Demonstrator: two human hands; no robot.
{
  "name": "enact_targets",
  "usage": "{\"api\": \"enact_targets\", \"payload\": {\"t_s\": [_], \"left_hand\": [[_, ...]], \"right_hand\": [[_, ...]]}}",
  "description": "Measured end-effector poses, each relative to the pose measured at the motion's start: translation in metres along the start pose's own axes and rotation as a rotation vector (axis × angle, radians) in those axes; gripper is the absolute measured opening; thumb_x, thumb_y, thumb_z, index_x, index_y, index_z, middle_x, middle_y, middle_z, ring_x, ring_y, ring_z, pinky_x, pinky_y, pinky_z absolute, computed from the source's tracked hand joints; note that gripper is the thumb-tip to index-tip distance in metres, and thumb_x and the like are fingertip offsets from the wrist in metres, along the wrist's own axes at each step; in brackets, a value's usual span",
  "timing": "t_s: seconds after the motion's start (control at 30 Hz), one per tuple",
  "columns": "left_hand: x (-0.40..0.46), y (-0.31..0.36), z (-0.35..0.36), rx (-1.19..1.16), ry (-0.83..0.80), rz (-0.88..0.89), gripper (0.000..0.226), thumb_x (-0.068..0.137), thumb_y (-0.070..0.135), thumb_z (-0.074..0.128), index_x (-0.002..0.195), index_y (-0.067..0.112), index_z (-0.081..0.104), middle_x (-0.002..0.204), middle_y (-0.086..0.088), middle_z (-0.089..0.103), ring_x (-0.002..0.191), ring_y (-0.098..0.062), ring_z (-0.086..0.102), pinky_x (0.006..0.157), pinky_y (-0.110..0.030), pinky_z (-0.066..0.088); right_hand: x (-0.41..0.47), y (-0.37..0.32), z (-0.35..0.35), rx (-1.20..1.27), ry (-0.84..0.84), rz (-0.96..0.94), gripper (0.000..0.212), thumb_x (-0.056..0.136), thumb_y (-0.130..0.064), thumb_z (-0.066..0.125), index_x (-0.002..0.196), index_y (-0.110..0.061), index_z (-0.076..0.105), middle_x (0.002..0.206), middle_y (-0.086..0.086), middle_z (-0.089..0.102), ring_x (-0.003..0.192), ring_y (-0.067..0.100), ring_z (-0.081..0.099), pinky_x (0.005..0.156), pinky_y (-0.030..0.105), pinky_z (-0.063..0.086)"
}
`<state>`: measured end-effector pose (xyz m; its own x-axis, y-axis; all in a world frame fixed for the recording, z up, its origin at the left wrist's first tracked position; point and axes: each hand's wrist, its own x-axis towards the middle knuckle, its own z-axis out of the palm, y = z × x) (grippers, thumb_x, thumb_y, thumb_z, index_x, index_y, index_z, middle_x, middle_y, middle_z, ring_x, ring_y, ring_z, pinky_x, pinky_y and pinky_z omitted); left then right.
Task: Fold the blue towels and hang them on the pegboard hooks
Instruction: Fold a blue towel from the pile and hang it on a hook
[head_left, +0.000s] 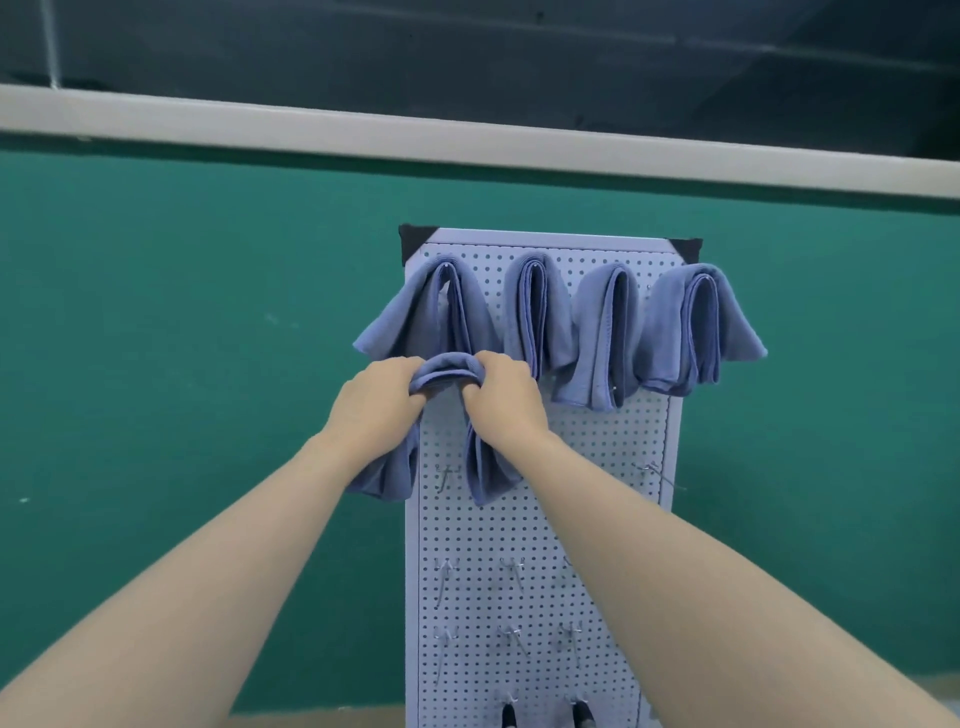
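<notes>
A white pegboard (613, 467) stands upright against a green wall. Several folded blue towels (602, 332) hang side by side from hooks along its top row. Just below the leftmost one, a folded blue towel (447, 371) is draped between my hands, its ends hanging down to about the second hook row. My left hand (379, 400) grips its left side and my right hand (506, 397) grips its right side, fingers curled over the fold. Whatever hook lies behind this towel is hidden.
Bare metal hooks (447, 475) stick out in the lower rows of the pegboard, and another hook (657, 473) sits at the right edge. Black tape (415, 241) holds the board's top corners. The green wall (182, 338) spreads on both sides.
</notes>
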<state>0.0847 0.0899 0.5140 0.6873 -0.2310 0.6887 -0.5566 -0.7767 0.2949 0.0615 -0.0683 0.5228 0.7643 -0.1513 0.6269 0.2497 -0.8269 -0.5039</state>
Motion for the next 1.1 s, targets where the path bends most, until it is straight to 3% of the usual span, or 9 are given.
{"api": "enact_targets", "payload": {"t_s": [0.17,0.3,0.43,0.67,0.77,0.83,1.0,1.1], "left_hand": [[0.005,-0.007,0.017,-0.056,0.016,0.008,0.014,0.096,0.020,0.052,0.096,0.026,0.065,0.089,0.006,0.066,0.081,-0.027,0.059,0.068,-0.039,0.049],[0.013,-0.011,0.024,-0.053,0.031,0.006,0.013,0.096,0.022,0.053,0.097,0.026,0.065,0.094,0.003,0.065,0.082,-0.029,0.057,0.067,-0.038,0.044],[0.022,-0.016,0.026,-0.076,0.033,0.011,0.010,0.097,0.024,0.055,0.094,0.024,0.064,0.092,0.002,0.063,0.083,-0.031,0.057,0.069,-0.040,0.046],[0.039,-0.024,0.021,-0.152,-0.058,0.039,0.014,0.095,0.021,0.062,0.082,0.016,0.063,0.079,-0.002,0.066,0.079,-0.031,0.059,0.069,-0.040,0.048],[0.040,-0.027,0.015,-0.194,-0.025,0.136,0.006,0.093,0.018,0.067,0.089,0.021,0.068,0.084,0.006,0.068,0.081,-0.018,0.061,0.070,-0.033,0.047],[0.034,-0.028,0.012,-0.255,-0.006,0.206,0.015,0.094,0.018,0.069,0.104,0.029,0.073,0.096,0.017,0.073,0.090,-0.003,0.064,0.078,-0.021,0.048],[0.032,-0.026,0.010,-0.349,0.023,0.234,0.027,0.095,0.010,0.065,0.110,0.029,0.076,0.100,0.020,0.076,0.092,0.003,0.065,0.079,-0.011,0.045],[0.041,-0.027,0.010,-0.323,-0.010,0.197,0.024,0.097,0.011,0.063,0.105,0.029,0.076,0.095,0.016,0.076,0.083,0.004,0.062,0.073,-0.012,0.043]], "right_hand": [[-0.002,0.011,0.018,0.111,0.015,0.037,0.017,0.097,-0.010,0.050,0.106,-0.012,0.065,0.100,0.014,0.068,0.089,0.034,0.062,0.072,0.039,0.051],[0.004,0.013,0.027,0.178,0.006,0.072,0.015,0.092,-0.006,0.050,0.083,-0.015,0.058,0.080,0.008,0.062,0.073,0.027,0.054,0.062,0.032,0.039],[0.013,0.013,0.019,0.215,-0.026,0.095,0.032,0.091,-0.008,0.052,0.062,-0.019,0.046,0.062,0.001,0.046,0.057,0.019,0.037,0.052,0.030,0.030],[0.026,0.011,0.006,0.151,-0.117,0.070,0.039,0.093,-0.015,0.058,0.058,-0.020,0.040,0.060,-0.001,0.043,0.054,0.018,0.035,0.051,0.031,0.027],[0.029,0.010,0.000,0.100,-0.162,0.053,0.033,0.092,-0.019,0.062,0.063,-0.018,0.046,0.066,0.001,0.048,0.058,0.019,0.041,0.052,0.031,0.032],[0.026,0.012,-0.001,0.093,-0.142,0.004,0.033,0.090,-0.021,0.063,0.061,-0.018,0.047,0.064,0.002,0.047,0.063,0.022,0.042,0.054,0.032,0.033],[0.015,0.017,0.003,0.165,-0.042,-0.108,0.018,0.088,-0.022,0.055,0.073,-0.013,0.059,0.064,0.003,0.053,0.071,0.022,0.041,0.059,0.034,0.034],[0.017,0.015,0.002,0.179,-0.072,-0.108,0.026,0.093,-0.020,0.053,0.067,-0.013,0.051,0.060,0.000,0.046,0.063,0.020,0.037,0.057,0.033,0.032]]}}
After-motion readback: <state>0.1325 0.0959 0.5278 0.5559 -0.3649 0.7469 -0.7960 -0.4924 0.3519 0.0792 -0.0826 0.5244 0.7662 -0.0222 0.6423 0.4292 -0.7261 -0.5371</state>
